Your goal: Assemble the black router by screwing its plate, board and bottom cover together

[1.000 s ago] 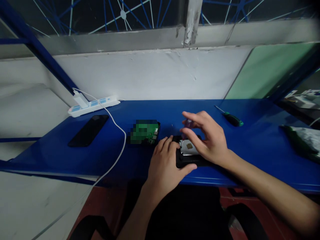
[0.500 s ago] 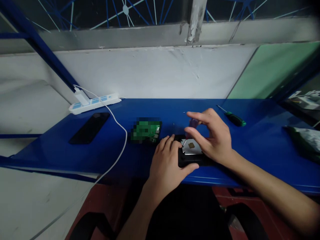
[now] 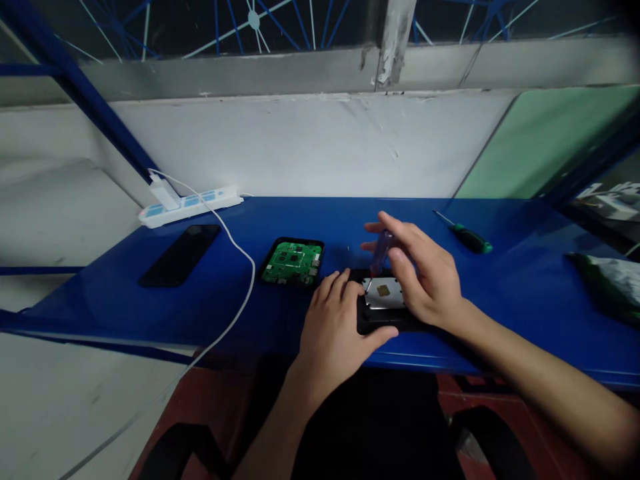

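Near the front of the blue table (image 3: 520, 287), the left hand (image 3: 330, 320) spans and holds a black casing (image 3: 383, 325), its metal plate (image 3: 376, 302) in place, while the right hand (image 3: 430, 273) grips a purple-handled screwdriver (image 3: 383, 252) there, screw work seemingly unfinished, a green circuit board (image 3: 295, 257) already exposed.

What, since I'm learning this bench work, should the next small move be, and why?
Probably a slight twist of the purple screwdriver held in the right hand: its tip seems to reach the left edge of the silver plate, and the left hand rests on the black casing, which should keep it steady.
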`<state>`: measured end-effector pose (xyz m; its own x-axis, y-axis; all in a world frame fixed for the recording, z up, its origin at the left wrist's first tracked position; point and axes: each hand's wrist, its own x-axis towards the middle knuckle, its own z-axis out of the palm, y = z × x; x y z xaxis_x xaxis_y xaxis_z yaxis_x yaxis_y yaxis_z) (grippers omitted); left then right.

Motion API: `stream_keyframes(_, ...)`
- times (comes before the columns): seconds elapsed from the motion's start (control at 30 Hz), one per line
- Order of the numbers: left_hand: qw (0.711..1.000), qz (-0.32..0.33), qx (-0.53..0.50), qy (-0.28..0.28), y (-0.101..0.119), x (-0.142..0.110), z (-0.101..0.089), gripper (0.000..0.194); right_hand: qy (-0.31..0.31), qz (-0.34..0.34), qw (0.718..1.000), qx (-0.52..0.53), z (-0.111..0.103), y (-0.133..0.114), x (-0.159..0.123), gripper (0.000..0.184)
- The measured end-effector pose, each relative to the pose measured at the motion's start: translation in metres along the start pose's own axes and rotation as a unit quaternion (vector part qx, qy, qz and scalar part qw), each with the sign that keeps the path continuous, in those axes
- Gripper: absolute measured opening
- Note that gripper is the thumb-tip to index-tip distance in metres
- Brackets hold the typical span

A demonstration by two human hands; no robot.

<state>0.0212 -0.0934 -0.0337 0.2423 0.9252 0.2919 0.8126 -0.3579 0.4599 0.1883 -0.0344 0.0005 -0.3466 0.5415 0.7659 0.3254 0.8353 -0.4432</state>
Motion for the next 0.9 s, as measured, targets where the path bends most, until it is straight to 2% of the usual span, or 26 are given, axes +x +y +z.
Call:
stream_keyframes(0.13,1.000,0.000,0.006,-0.002,-0.0002,0.0002,0.0009,0.055,0.032,-0.005,0.999,0.016,0.0018,0.0011,0.0008,0.057)
stream_keyframes(0.27,1.000,0.006,0.005,0.002,0.0001,0.0003,0.0013,0.055,0.055,-0.044,0.997,-0.035,0.0013,0.0034,0.0022,0.054)
stream_keyframes(0.37,1.000,0.007,0.000,0.007,-0.0001,0.0003,0.0013,0.056,0.036,-0.047,0.997,-0.038,0.0008,0.0026,0.0021,0.051)
stream_keyframes(0.47,1.000,0.007,-0.002,0.010,-0.0006,-0.0002,0.0014,0.054,0.007,-0.031,0.999,0.002,0.0014,0.0001,0.0009,0.057)
stream_keyframes(0.6,1.000,0.004,0.000,0.006,-0.0005,-0.0004,0.0008,0.053,0.013,-0.027,0.999,-0.015,0.0025,-0.0008,0.0014,0.063)
stream_keyframes(0.77,1.000,0.003,0.003,0.001,0.0001,-0.0004,0.0004,0.056,0.055,-0.066,0.995,-0.050,0.0016,0.0038,0.0040,0.052)
stream_keyframes(0.9,1.000,0.005,0.001,0.002,0.0002,-0.0003,0.0011,0.054,0.027,-0.043,0.998,-0.033,0.0004,0.0042,0.0026,0.045)
